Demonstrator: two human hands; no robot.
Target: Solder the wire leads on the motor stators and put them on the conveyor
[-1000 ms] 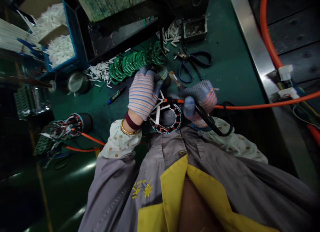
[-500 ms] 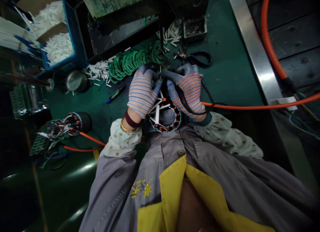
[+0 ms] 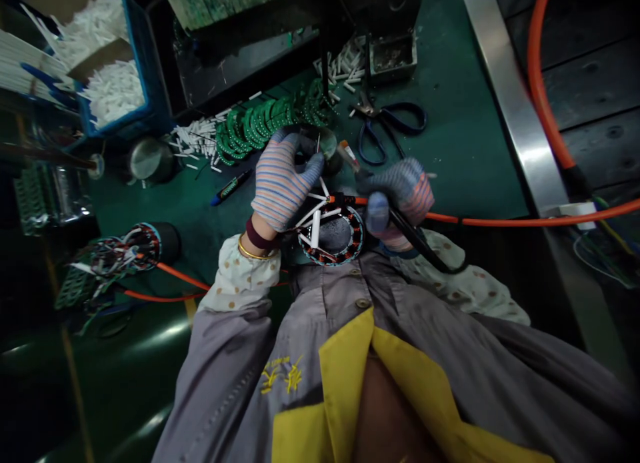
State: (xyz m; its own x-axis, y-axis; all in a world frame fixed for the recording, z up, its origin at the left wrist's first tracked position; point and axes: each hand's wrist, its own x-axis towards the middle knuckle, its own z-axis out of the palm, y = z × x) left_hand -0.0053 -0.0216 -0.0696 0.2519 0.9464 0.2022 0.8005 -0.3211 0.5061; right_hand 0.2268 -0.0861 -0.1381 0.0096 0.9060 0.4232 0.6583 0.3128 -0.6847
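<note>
Wire-wound stator ring [image 3: 358, 240] on the green bench [image 3: 460, 143], against the person's lap, between the hands; I see white sleeves [image 3: 316, 230] across it, orange cable [image 3: 500, 221] leading off right. Left hand [image 3: 281, 183], in a striped glove: thumb and forefinger pinching a thin wire [image 3: 319, 142], tip upright, beside a small round tin [image 3: 329, 143]. Right hand [image 3: 403, 195]: fingers curled round a black cord [image 3: 417, 241], just right of the ring. Brush [image 3: 349, 154] points at those fingers; I can't tell if they hold it. Blue-handled pliers [image 3: 371, 114] beyond; marker [image 3: 231, 187] left of the left hand.
</note>
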